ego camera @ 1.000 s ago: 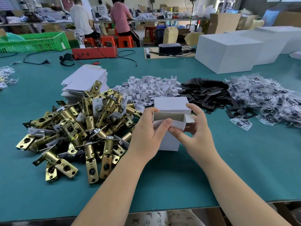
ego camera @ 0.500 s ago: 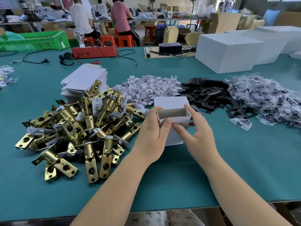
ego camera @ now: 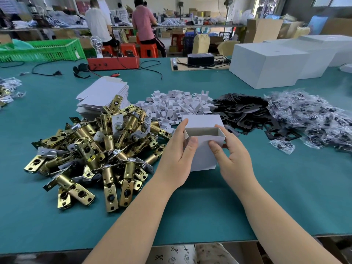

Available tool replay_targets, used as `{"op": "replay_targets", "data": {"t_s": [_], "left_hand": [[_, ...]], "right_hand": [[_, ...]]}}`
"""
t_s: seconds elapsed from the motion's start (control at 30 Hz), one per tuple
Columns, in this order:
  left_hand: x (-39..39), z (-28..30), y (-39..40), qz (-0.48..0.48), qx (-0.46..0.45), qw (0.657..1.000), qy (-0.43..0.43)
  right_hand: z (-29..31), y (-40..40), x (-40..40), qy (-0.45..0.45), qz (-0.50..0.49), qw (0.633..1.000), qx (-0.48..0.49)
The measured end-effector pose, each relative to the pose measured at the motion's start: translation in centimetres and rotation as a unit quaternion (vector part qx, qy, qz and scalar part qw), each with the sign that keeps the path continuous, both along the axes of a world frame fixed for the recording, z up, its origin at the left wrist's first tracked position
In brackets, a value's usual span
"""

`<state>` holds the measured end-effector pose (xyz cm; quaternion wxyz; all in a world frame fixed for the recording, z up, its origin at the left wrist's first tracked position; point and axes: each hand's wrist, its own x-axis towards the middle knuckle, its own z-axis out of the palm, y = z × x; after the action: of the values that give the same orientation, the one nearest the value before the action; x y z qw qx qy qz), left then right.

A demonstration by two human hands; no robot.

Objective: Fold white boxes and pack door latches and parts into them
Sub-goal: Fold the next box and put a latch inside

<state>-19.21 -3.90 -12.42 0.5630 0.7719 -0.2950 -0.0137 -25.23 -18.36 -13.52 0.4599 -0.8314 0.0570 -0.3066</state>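
A small white box (ego camera: 203,159) stands upright on the green table (ego camera: 190,216), its top open and its lid flap raised at the back. My left hand (ego camera: 179,155) grips its left side, thumb on the front wall. My right hand (ego camera: 232,159) holds the right side, thumb pressed on the front. A heap of brass door latches (ego camera: 99,147) lies just to the left. Behind the box are a stack of flat white box blanks (ego camera: 102,94), white card inserts (ego camera: 182,105), black plates (ego camera: 245,113) and bagged parts (ego camera: 312,117).
Large white cartons (ego camera: 266,63) stand at the back right. A red tool box (ego camera: 114,62) with cables, a green crate (ego camera: 43,50) and a power unit (ego camera: 200,58) line the far edge. People sit at a far bench. The table's front edge runs below my forearms.
The box was turned and set more upright between my hands, and its side flaps were tucked in. Both hands shifted slightly toward me along the box sides.
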Motion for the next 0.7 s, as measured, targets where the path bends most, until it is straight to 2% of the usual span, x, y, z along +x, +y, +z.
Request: {"op": "replay_targets", "data": {"t_s": [0.13,0.23,0.3,0.37,0.43,0.57,0.63,0.7], "left_hand": [[0.2,0.0,0.2,0.012,-0.012,1.000,-0.026],[0.7,1.4,0.5,0.094,-0.005,0.994,-0.055],[1.4,2.9,1.3,0.151,0.040,0.983,-0.099],[2.1,4.4,2.8,0.224,0.135,0.952,-0.156],[2.8,5.6,4.7,0.304,0.246,0.904,-0.170],[3.6,7.1,8.3,0.380,0.431,0.814,-0.085],[4.0,7.1,9.4,0.386,0.474,0.789,-0.058],[4.3,6.8,9.8,0.383,0.494,0.780,-0.042]], "right_hand": [[0.1,0.4,-0.1,-0.024,-0.027,0.999,-0.017],[0.2,0.4,-0.1,-0.044,-0.046,0.997,-0.032],[0.4,0.3,-0.1,-0.040,-0.049,0.998,-0.019],[0.4,0.3,-0.1,-0.033,-0.047,0.998,-0.009],[0.3,0.3,-0.1,-0.034,-0.047,0.998,-0.006],[0.0,0.2,0.1,-0.029,-0.047,0.998,-0.004],[-0.1,0.3,0.1,-0.030,-0.046,0.998,-0.003],[-0.1,0.4,0.1,-0.034,-0.045,0.998,-0.003]]}}
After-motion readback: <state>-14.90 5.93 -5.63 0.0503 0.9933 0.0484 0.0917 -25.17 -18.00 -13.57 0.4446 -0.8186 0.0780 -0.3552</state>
